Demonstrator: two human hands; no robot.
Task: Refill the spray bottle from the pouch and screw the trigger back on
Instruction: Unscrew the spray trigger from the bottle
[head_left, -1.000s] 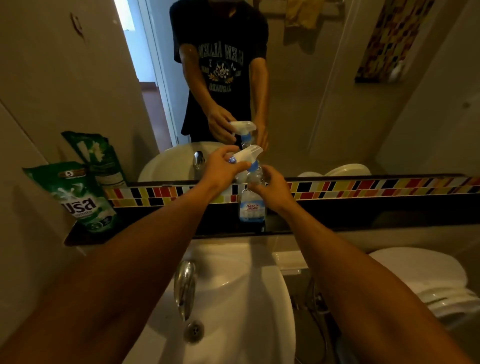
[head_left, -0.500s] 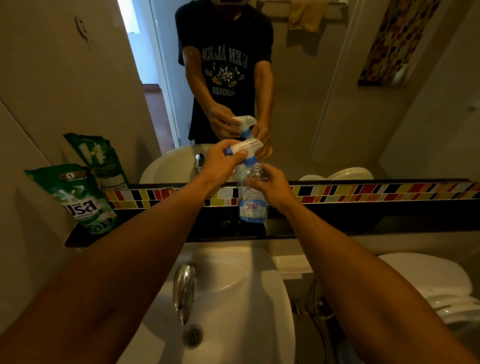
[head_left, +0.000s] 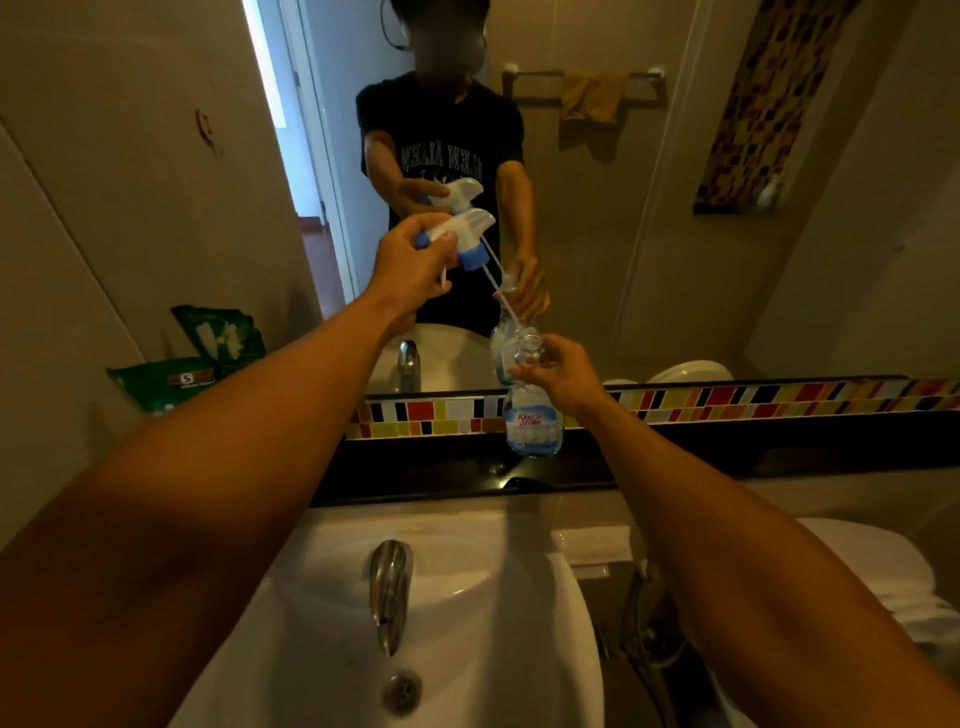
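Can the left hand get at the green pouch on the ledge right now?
Probably not yet. The left hand is closed on the trigger head, whose tube is still near the bottle. The pouch sits unobstructed to the left, so the path is free once the trigger is put down.

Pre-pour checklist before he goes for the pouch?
1. Trigger head off the bottle: ok, held up in left hand.
2. Dip tube clear of the neck: cannot tell, its tip is close to the opening.
3. Bottle steadied upright on the black ledge: ok, right hand grips the neck.
4. Bottle mouth open: ok.
5. Pouch within reach: ok, leaning at the wall, left of the sink.
6. A hand free for the pouch: not ok, both full.
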